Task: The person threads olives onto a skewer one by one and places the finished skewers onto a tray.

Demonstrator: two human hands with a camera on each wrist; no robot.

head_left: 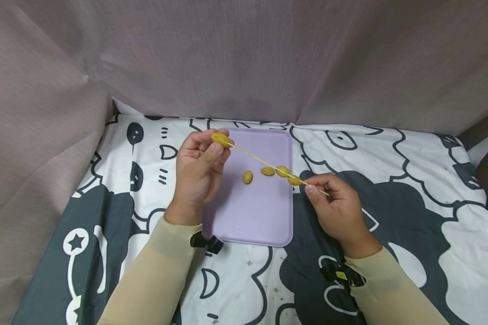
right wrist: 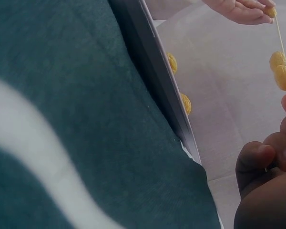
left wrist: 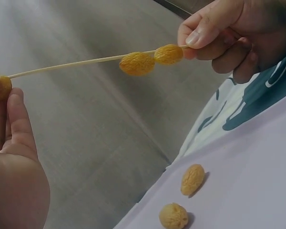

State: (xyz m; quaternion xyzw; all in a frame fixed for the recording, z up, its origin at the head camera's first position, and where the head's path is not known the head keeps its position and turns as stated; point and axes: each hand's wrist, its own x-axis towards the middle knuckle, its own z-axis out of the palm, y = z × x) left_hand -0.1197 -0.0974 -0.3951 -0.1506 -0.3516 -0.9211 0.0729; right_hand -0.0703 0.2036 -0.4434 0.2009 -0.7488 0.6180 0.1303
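Observation:
A thin wooden skewer (head_left: 252,155) is held slantwise above a lilac tray (head_left: 248,216). My right hand (head_left: 337,207) pinches it near its lower right end between thumb and fingers. Two wrinkled yellow oval fruits, one nearer the middle (left wrist: 137,63) and one close to the right fingers (left wrist: 168,54), are threaded on it side by side. With thumb and fingertips my left hand (head_left: 199,169) pinches another such fruit (head_left: 221,140) at the skewer's far end. How deep the tip sits in that fruit is hidden.
On the tray lie two loose yellow fruits, one left (head_left: 247,177) and one right (head_left: 267,171). The tray rests on a black-and-white patterned cloth (head_left: 244,280). A grey-brown fabric curtain (head_left: 244,63) hangs behind and to the left.

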